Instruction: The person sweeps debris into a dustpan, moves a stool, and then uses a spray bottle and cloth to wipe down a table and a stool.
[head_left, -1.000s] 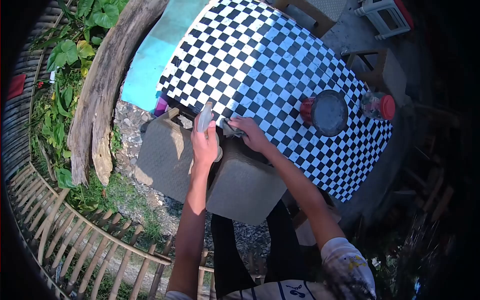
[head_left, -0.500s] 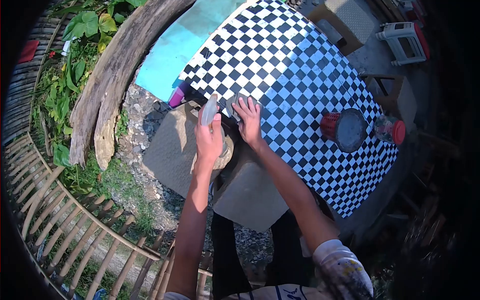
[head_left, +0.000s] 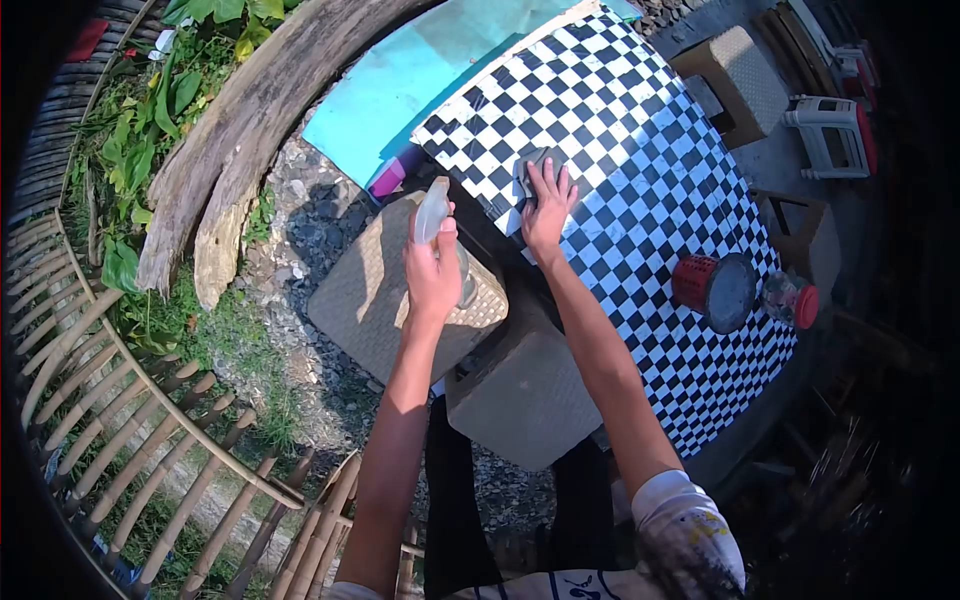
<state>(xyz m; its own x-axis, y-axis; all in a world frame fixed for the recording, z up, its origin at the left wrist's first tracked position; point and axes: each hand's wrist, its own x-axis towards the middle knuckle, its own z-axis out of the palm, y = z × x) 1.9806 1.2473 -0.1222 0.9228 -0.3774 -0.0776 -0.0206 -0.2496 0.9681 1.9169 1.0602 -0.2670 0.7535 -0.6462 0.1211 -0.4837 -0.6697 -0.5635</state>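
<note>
My left hand (head_left: 434, 275) is closed around a spray bottle (head_left: 432, 212) with a pale, translucent head. Most of the bottle's body is hidden behind the hand, which is over the woven stools beside the table. Flat on the black-and-white checkered tabletop (head_left: 640, 235), near its left edge, my right hand (head_left: 547, 208) presses a grey cloth (head_left: 530, 165). Its fingers are spread over the cloth, which shows at the fingertips and along the left side.
A red basket with a dark round face (head_left: 725, 292) and a red-lidded clear jar (head_left: 790, 300) are on the table's right part. Woven stools (head_left: 400, 285) stand close by. A purple object (head_left: 388, 180), turquoise sheet (head_left: 375, 110), log (head_left: 225, 170) and bamboo fence (head_left: 190, 425) lie leftward.
My right hand and the cloth have slid away from the table's near edge, farther onto the tabletop. The left hand with the spray bottle has moved apart from it. The view has shifted.
</note>
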